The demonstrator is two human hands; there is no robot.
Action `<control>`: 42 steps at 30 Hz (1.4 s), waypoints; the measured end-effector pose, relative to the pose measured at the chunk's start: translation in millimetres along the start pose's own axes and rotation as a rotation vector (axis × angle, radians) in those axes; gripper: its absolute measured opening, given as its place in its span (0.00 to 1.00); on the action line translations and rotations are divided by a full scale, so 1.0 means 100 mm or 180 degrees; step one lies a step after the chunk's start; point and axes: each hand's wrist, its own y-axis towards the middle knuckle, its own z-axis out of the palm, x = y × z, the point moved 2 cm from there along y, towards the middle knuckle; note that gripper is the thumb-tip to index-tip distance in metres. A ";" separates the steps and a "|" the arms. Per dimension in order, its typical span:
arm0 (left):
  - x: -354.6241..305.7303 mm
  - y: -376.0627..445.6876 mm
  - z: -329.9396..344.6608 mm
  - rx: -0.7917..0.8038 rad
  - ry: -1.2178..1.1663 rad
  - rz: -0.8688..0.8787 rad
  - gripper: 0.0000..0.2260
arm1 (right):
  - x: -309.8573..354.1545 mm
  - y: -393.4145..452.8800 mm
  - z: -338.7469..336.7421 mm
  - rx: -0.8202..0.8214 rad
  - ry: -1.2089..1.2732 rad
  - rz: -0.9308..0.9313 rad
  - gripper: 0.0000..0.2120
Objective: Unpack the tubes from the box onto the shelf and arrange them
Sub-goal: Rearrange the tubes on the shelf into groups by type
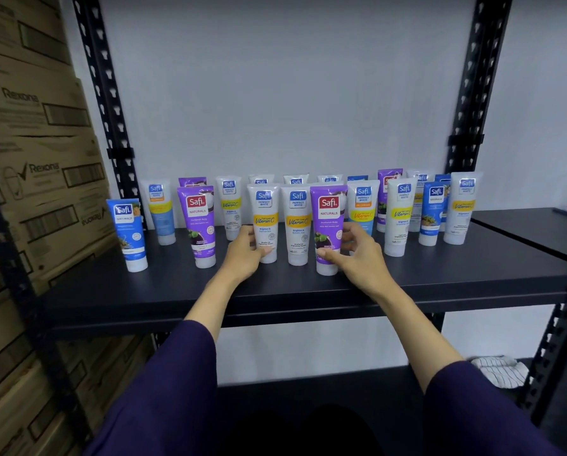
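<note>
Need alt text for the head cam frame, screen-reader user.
A person's two hands reach onto a dark shelf of upright Safi tubes: the left hand touches a white Vitamin C tube, and the right hand grips a purple Naturals tube. More white, blue and purple tubes stand behind and beside; cardboard boxes are stacked at left.

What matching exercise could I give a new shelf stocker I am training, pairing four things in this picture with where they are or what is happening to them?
Column one:
1. blue Safi Naturals tube
2. purple Safi Naturals tube at the front
3. white Vitamin C tube with the yellow band
4. striped white cloth

Column two:
A. touched by the left hand
B. on the lower shelf, at right
C. gripped by the right hand
D. stands alone at the far left of the dark upper shelf

Pairs: 1-D, 2-C, 3-A, 4-B.
</note>
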 end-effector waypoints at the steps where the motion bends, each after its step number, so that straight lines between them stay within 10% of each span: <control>1: 0.01 0.00 -0.01 -0.0013 0.0001 0.0012 0.20 | 0.02 -0.01 0.02 0.0036 0.0027 -0.0019 0.23; 6: 0.06 -0.07 -0.08 -0.0156 -0.0123 0.0068 0.22 | 0.11 -0.02 0.19 0.0278 0.0101 -0.0073 0.25; 16: 0.16 -0.40 -0.72 -0.2010 0.0276 0.0774 0.18 | 0.49 -0.06 1.07 0.0643 0.0447 -0.0124 0.24; 24: 0.42 -0.17 -0.88 -0.0777 -0.0080 0.0303 0.38 | 0.58 0.04 1.49 0.0631 0.0554 -0.0107 0.23; 42: 0.61 -0.06 -1.10 -0.0493 0.0462 -0.0036 0.25 | 0.52 0.32 1.87 0.0573 -0.0066 -0.0138 0.24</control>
